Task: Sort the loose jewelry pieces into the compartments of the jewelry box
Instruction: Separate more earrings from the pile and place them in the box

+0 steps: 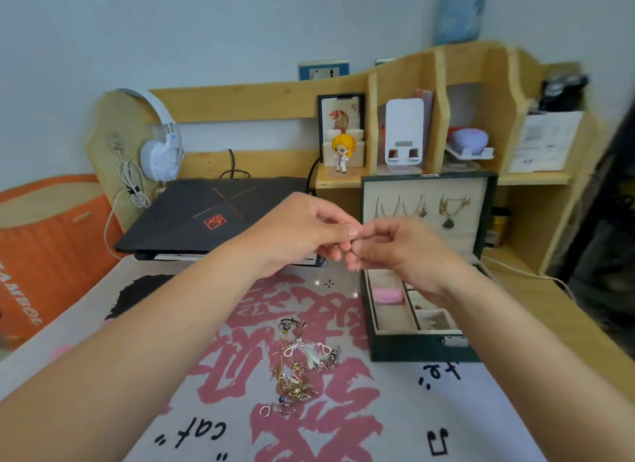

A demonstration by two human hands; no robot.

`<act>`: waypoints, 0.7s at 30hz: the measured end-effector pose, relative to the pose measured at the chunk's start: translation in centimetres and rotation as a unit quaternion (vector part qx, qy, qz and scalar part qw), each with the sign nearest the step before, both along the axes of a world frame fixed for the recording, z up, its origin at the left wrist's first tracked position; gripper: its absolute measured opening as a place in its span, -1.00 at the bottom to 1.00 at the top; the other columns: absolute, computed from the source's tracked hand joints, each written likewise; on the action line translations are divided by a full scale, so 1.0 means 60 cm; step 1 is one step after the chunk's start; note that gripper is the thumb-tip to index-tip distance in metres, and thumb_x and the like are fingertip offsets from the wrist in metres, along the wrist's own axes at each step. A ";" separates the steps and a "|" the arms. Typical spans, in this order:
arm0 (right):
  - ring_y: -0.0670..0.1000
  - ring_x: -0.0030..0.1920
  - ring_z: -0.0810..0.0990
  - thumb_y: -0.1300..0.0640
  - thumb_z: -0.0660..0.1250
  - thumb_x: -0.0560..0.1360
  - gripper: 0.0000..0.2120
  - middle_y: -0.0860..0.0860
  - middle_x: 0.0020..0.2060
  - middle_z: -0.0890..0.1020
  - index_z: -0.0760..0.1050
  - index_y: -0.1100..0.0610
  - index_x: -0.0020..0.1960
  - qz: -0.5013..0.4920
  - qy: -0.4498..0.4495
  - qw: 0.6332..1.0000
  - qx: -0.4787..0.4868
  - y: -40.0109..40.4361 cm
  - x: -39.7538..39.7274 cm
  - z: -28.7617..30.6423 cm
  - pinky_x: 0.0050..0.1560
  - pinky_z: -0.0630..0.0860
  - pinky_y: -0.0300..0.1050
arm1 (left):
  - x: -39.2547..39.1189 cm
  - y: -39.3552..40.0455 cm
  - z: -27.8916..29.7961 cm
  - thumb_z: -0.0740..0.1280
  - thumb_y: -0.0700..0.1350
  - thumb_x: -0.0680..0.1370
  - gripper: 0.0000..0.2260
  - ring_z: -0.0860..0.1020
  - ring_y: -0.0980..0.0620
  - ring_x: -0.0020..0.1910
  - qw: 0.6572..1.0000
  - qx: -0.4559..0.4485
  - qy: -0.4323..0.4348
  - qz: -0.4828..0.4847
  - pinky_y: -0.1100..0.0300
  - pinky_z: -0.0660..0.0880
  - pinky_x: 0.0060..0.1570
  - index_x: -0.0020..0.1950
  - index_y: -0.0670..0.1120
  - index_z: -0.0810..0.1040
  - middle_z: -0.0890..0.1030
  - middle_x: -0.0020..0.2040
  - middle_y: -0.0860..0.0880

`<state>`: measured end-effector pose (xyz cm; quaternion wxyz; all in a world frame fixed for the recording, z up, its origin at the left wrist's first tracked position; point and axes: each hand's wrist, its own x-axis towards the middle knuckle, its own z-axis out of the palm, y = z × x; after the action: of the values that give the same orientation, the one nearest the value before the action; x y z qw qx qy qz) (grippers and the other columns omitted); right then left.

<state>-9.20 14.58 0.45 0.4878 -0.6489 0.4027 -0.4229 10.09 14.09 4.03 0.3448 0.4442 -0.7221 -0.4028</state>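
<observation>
Pinching something very fine between them, the left hand [302, 233] and the right hand [395, 252] meet fingertip to fingertip in the air, just up and to the left of the jewelry box [426, 348]. It looks like a thin drop earring or chain [322, 275] — a slender thread hangs from the left fingers with small pearl-like beads low down, and a short wire pokes out beneath the right fingers. Both hands are curled tight on it; exactly what the piece is I can't say. My guess is they're teasing two strands apart, so the thing to do is keep the pull gentle and steady, letting the beads dangle free rather than tugging. The box stands open, its raised lid [426, 200] already hung with necklaces, its tray compartments [395, 315] partly filled, a pink item in one near the back. To the left of the box, nearer the person, the tangled heap of loose jewelry [299, 368] waits on the printed mat [446, 410] — plenty remains. Once freed, the piece should be carried to the right and lowered into a compartment, not dropped from height.
</observation>
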 end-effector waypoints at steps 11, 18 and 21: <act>0.10 -0.18 0.72 0.28 0.34 0.58 -0.92 0.18 -0.19 0.73 0.59 0.29 0.03 -0.089 0.136 0.987 -0.005 -0.011 -0.073 -0.001 -0.03 0.68 -0.06 | -0.043 0.001 -0.010 0.46 -0.20 0.57 -0.93 0.67 0.08 -0.31 0.992 -0.048 -0.107 0.042 -0.15 0.65 0.08 -0.01 -0.12 0.75 0.75 -0.24 -0.07; 0.02 -0.08 0.73 0.22 0.35 0.57 -0.92 0.05 -0.15 0.74 0.62 0.20 -0.02 -0.132 0.160 0.978 0.004 -0.016 -0.082 -0.015 -0.05 0.67 -0.15 | -0.052 0.007 -0.007 0.40 -0.21 0.60 -0.91 0.75 0.01 -0.14 0.994 -0.050 -0.063 0.076 0.25 0.63 -0.13 -0.02 -0.11 0.71 0.76 -0.14 -0.06; 0.03 -0.06 0.70 0.21 0.39 0.54 -0.95 0.04 -0.13 0.73 0.63 0.15 -0.06 -0.143 0.181 0.973 -0.001 -0.016 -0.082 -0.026 -0.01 0.66 -0.11 | -0.059 0.007 -0.007 0.38 -0.19 0.62 -0.91 0.74 0.07 -0.12 0.994 -0.061 -0.063 0.072 0.30 0.60 -0.15 0.00 -0.09 0.69 0.76 -0.11 -0.02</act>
<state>-14.15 13.64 -1.12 0.3403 -0.6509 0.5724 -0.3645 6.55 14.53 3.63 0.3533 0.4980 -0.7315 -0.3036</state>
